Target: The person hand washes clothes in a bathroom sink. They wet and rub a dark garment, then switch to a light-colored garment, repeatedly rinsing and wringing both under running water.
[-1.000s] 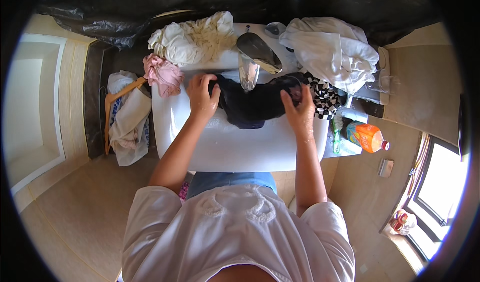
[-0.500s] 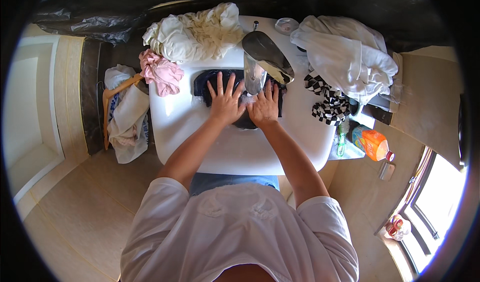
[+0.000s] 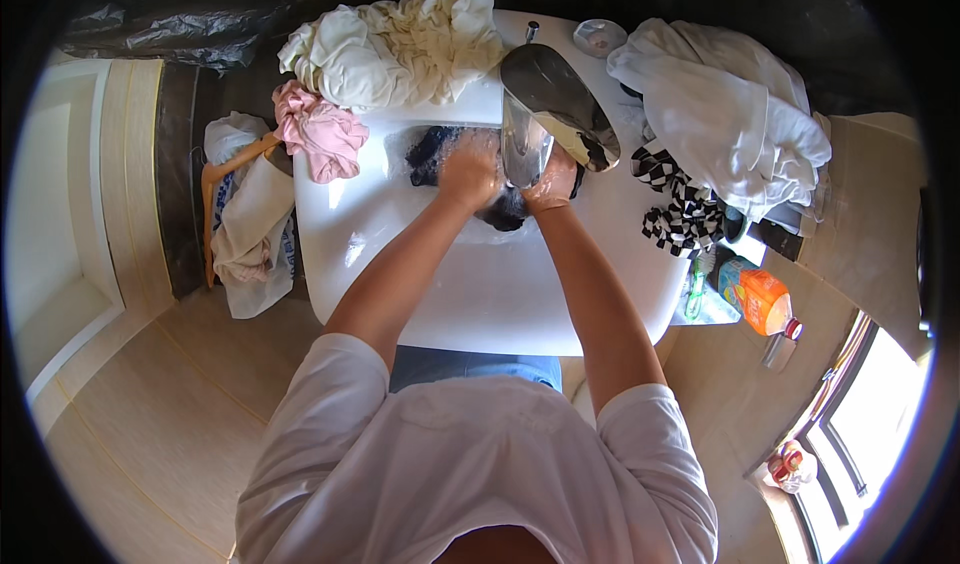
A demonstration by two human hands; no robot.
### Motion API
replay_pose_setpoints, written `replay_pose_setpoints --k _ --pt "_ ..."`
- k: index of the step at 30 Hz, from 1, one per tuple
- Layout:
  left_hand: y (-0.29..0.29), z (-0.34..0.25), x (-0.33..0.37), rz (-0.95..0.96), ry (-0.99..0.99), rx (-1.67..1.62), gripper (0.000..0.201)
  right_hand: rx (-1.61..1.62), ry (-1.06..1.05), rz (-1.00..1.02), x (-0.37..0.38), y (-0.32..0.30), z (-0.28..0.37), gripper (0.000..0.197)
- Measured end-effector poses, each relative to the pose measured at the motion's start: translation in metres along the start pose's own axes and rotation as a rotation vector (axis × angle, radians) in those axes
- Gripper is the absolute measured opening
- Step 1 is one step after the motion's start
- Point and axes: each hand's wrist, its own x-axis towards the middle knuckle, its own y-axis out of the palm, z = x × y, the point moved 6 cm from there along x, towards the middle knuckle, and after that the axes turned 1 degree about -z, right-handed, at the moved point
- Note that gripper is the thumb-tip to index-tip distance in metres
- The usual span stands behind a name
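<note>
A wet dark cloth, nearly black, lies bunched in the white sink under the metal faucet. My left hand is curled into it left of the faucet, its fingers blurred among splashing water. Close by the faucet's right side, my right hand is closed on the same cloth; the faucet covers part of it. Dark folds show beyond the left hand and between both wrists. The exact garment kind cannot be made out.
Cream cloth and a pink cloth sit on the sink's left rim. White cloth and a checkered cloth lie at right, near a green brush and an orange bottle. A wooden hanger hangs left.
My hands went from spread flat on the dark cloth to curled in it. The cloth is more bunched, and water splashes around the left hand. The whole view has shifted slightly.
</note>
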Motion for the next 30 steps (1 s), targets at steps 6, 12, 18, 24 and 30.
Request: replay_pose_setpoints --k 6,12,18,24,30 --pt "-0.048 -0.032 -0.023 -0.011 0.077 0.130 0.053 0.512 0.252 0.028 -0.018 -0.032 -0.018 0.037" --pt "-0.032 -0.026 -0.048 0.255 0.036 0.244 0.065 0.059 -0.136 0.264 -0.045 -0.073 0.033 0.040" --pt "-0.007 -0.015 -0.045 0.372 0.181 0.340 0.065 -0.181 -0.223 0.304 -0.061 -0.017 0.039 0.054" --pt "0.011 -0.003 -0.030 0.267 0.017 0.298 0.049 -0.114 -0.191 0.329 -0.027 0.019 0.014 0.053" --pt "0.002 -0.004 -0.009 0.022 0.189 0.258 0.042 -0.003 -0.281 0.161 -0.001 0.018 0.014 0.061"
